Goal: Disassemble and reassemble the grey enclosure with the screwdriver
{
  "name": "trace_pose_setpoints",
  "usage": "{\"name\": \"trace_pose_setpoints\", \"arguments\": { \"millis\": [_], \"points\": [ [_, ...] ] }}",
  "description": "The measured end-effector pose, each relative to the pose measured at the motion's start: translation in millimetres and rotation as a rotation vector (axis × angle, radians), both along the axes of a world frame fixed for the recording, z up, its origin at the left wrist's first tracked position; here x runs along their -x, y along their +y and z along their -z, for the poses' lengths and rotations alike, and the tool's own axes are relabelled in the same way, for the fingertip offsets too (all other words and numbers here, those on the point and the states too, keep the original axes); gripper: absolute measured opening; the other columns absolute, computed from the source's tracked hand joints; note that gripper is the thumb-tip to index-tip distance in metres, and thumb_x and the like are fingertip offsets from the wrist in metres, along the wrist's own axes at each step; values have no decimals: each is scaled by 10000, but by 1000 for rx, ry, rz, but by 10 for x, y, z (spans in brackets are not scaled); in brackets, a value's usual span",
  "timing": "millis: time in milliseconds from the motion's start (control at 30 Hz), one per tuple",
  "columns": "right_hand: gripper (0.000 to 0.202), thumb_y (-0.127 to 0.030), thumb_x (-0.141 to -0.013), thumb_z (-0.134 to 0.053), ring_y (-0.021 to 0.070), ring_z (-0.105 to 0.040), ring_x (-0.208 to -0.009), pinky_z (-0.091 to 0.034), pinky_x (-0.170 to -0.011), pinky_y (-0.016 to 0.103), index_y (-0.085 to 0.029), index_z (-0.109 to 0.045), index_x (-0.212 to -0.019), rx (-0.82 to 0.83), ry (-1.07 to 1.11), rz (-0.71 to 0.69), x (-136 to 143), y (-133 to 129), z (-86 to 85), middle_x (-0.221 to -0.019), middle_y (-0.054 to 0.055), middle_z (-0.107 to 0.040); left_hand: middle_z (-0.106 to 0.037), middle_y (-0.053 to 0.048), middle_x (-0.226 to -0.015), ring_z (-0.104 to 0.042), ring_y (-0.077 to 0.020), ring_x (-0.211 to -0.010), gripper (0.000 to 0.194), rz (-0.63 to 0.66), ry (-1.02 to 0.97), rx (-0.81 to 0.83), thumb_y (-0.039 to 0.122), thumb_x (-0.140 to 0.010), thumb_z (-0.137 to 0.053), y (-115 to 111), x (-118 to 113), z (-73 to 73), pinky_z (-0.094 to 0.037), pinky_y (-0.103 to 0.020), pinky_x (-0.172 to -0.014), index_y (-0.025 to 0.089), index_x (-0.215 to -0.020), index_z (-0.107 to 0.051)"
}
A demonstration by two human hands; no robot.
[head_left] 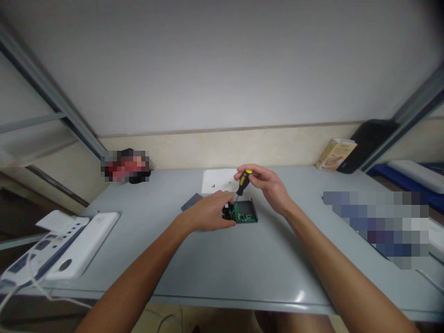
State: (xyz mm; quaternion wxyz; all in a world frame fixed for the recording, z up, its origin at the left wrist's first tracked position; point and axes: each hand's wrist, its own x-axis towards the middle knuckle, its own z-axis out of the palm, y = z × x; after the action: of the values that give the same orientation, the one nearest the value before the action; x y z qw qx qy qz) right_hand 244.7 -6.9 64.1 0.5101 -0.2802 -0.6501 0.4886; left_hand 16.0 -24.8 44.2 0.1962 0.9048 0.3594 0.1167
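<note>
Green board (237, 213) sits in a small black case (247, 212) in the middle of the grey bench (222, 259). Left hand (210, 212) lies curled over the left end of the case and holds it down. Right hand (267, 182) is above the case, with its fingers closed around the top of a screwdriver (243, 183) (black handle, yellow cap). The screwdriver tip points down at the board. Just behind the case lies a white paper (218, 180) with tiny dark bits on it. A dark flat cover (191, 201) lies left of the case. Far left of the case sits a white power strip (52, 245). Far right, behind the case, a box (336, 155) leans by the wall.
</note>
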Motion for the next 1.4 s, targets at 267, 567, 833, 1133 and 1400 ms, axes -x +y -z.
{"name": "trace_pose_setpoints", "arguments": {
  "millis": [267, 567, 833, 1133, 1400],
  "points": [
    [300, -405, -881, -752, 198, -661, -875, -523, -826, 364, -243, -713, -1129, 4, -73, 41, 0, -1, -1, -939, 32, -709, -629, -74, -1092, -610, -285, -1062, 374, -3, 22, 0, 394, -828, -782, -16, -11, -30, -487, -385, -900, 211, -1079, -573],
    [236, -369, -855, -782, 185, -676, -874, -560, -810, 350, -225, -697, -1023, -21, -35, 83, 12, 33, 36, -961, 35, -694, -625, -65, -1091, -612, -280, -1057, 374, -3, 14, 7, 389, -823, -780, -4, -9, -8, -490, -386, -898, 224, -1082, -567],
    [195, -372, -872, -767, 188, -656, -916, -547, -800, 340, -226, -703, -982, -94, -74, 96, 101, -57, -12, -1034, 52, -696, -627, -76, -1081, -618, -282, -1035, 382, -3, -13, -16, 419, -822, -773, 18, 0, 46, -500, -391, -888, 214, -1084, -586],
    [174, -376, -876, -756, 204, -678, -908, -534, -853, 375, -222, -760, -957, -28, -121, 66, -138, 38, -68, -1026, 60, -749, -627, -73, -1096, -610, -277, -1046, 379, -14, 25, -8, 399, -828, -774, -5, -7, -11, -495, -393, -885, 226, -1096, -567],
    [256, -361, -930, -685, 234, -666, -1097, -493, -990, 425, -263, -751, -1157, -8, -88, -25, -151, 34, -75, -1148, 65, -748, -620, -73, -1086, -604, -275, -1040, 360, -10, 38, -11, 399, -839, -763, -16, -15, -30, -494, -388, -878, 220, -1081, -565]
  ]
}}
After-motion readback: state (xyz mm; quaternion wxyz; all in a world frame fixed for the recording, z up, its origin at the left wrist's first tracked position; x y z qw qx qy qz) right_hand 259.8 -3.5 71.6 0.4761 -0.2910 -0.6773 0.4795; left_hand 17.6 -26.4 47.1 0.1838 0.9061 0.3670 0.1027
